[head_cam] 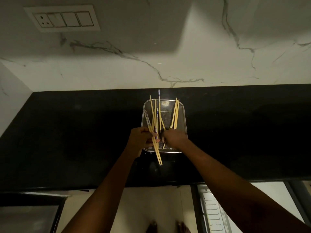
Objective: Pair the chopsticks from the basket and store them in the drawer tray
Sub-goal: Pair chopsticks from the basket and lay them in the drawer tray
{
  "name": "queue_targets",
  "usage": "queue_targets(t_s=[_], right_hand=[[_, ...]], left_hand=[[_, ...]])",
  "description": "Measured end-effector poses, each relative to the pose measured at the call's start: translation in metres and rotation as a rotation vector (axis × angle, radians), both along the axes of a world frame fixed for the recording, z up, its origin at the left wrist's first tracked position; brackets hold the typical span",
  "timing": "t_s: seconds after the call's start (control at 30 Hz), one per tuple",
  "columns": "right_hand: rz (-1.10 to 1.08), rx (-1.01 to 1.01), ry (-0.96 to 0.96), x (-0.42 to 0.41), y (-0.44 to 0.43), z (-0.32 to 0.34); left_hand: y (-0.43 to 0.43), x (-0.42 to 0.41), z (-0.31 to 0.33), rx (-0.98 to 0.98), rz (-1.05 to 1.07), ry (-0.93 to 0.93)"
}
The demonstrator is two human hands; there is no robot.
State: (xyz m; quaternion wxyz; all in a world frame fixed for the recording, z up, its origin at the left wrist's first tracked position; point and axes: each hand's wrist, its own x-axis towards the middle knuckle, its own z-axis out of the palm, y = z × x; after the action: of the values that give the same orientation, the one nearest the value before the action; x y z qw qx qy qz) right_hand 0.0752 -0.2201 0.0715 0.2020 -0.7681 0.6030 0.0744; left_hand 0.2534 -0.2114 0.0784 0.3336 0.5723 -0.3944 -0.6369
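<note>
A metal mesh basket (pixel 182 115) stands on the black counter and holds several pale wooden chopsticks (pixel 175 115), a few with blue-patterned tops. My left hand (pixel 139 142) grips a pair of chopsticks (pixel 155 147) at the basket's near left corner; their tips reach past the front rim towards me. My right hand (pixel 173 137) is inside the basket's near end, fingers curled round a single chopstick (pixel 163 146). An open drawer with a white tray (pixel 212 214) shows below the counter at the lower right.
The black counter (pixel 75 140) runs the full width under a marble wall. A switch plate (pixel 62 18) sits on the wall at the upper left. A dark cabinet front (pixel 28 214) is at the lower left. My feet (pixel 168 227) show on the floor.
</note>
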Motion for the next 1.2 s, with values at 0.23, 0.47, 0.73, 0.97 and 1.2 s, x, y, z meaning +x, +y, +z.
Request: queue_targets(t_s=[0.23, 0.47, 0.73, 0.97, 1.2], right_hand=[[-0.331, -0.013, -0.414, -0.009, 0.02, -0.005], [-0.77, 0.052, -1.241, -0.01, 0.06, 0.021], [-0.834, 0.048, -1.243, 0.004, 0.101, 0.02], [-0.868, -0.077, -1.041, 0.008, 0.116, 0.015], [-0.854, -0.101, -0.965, 0.009, 0.12, 0.014]], left_hand=[[0.005, 0.003, -0.001, 0.003, 0.047, -0.016], [0.009, -0.007, 0.004, 0.02, 0.023, 0.02], [0.011, -0.015, 0.011, 0.016, -0.011, 0.103], [0.019, -0.019, 0.01, -0.023, -0.015, 0.142], [0.02, -0.018, 0.007, -0.067, 0.006, 0.143]])
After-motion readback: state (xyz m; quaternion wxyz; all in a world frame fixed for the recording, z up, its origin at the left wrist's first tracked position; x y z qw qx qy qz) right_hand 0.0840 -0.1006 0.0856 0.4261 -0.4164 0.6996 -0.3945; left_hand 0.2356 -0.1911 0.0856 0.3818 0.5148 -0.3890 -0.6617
